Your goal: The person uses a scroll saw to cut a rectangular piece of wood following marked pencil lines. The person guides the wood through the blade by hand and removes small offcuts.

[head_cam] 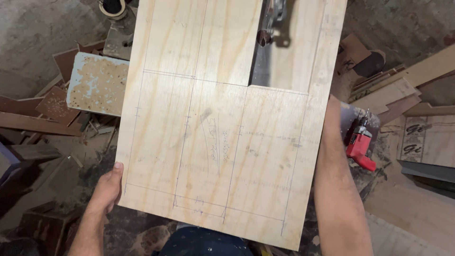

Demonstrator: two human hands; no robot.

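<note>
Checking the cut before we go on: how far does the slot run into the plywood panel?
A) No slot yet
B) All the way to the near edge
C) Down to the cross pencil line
C: the slot in the panel ends at the cross pencil line, with uncut wood below it.

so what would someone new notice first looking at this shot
A large pale plywood sheet marked with pencil lines fills the middle of the view, with a rectangular notch cut into its far edge. The left hand grips its near left edge, while the right forearm runs along its right side, that hand hidden. To the right, a red power drill lies among wood offcuts.
</note>
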